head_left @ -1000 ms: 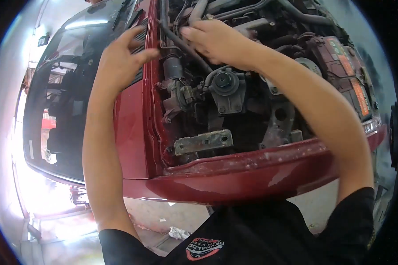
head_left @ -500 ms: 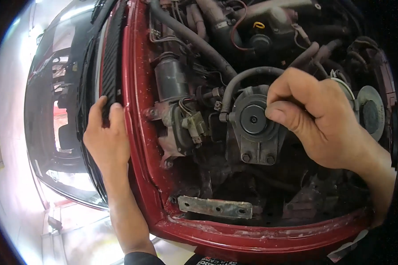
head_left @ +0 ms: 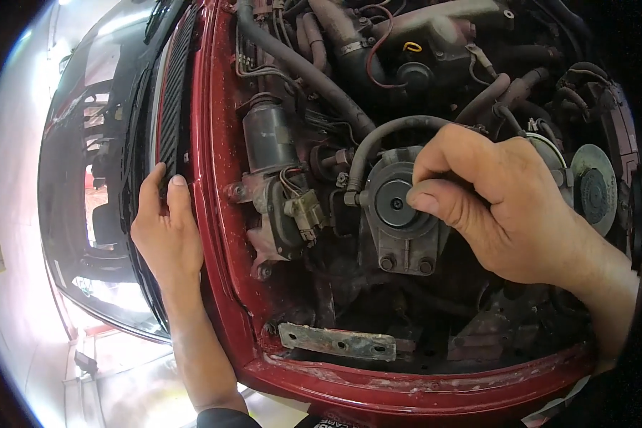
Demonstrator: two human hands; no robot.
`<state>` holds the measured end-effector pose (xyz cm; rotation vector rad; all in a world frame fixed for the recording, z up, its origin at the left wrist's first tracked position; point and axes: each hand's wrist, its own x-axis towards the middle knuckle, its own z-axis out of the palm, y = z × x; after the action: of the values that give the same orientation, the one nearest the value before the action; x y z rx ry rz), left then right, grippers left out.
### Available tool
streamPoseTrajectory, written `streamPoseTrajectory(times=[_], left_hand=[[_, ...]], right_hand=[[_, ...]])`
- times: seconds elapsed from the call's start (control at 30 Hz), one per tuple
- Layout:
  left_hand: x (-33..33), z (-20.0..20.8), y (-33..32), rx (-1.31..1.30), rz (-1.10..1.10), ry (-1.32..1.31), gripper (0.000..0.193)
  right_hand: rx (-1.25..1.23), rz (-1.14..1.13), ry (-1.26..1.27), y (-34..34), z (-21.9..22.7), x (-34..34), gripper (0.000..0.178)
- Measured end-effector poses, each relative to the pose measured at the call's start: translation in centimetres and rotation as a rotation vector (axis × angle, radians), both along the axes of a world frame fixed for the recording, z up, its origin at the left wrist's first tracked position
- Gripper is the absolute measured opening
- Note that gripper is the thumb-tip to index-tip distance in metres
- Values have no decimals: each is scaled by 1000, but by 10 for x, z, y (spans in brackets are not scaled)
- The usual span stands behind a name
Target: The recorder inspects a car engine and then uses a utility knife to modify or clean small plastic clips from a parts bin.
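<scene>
My right hand (head_left: pixel 503 207) is closed over the engine bay, its thumb and curled index finger pressed together. The thumb tip overlaps the right edge of a round black cap (head_left: pixel 394 205) on a bolted metal housing, which looks like a hand primer pump. Whether the fingers touch the cap or hold something small is hidden. On the left, my left hand (head_left: pixel 167 235) lies on the car's edge below the windscreen. Its thumb and index finger are apart, at the lower end of the ribbed black cowl grille (head_left: pixel 175 107), with nothing visible between them.
A wiper motor (head_left: pixel 269 135) and its pale connector (head_left: pixel 305 216) sit left of the housing. A rubber hose (head_left: pixel 399 127) arches over it. Nearer me are a rusty metal bracket (head_left: pixel 335 341) and the red fender edge (head_left: pixel 406 381). The windscreen (head_left: pixel 71 207) lies far left.
The view has shifted slightly, so the engine bay sits a little lower and further left. Both hands keep nearly the same pose, the right still beside the round cap.
</scene>
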<state>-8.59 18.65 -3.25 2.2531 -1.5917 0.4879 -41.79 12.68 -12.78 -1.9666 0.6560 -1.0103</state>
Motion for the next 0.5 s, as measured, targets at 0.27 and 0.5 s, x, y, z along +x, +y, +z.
streamPoseTrajectory(times=[0.27,0.5], left_hand=[[4,2,-2,10,24,34,44],[16,2,3,116,-141,-65,49]], right_hand=[[32,-12,42,-2,7,-5,18],[-22,3,153,-4,11,-8,28]])
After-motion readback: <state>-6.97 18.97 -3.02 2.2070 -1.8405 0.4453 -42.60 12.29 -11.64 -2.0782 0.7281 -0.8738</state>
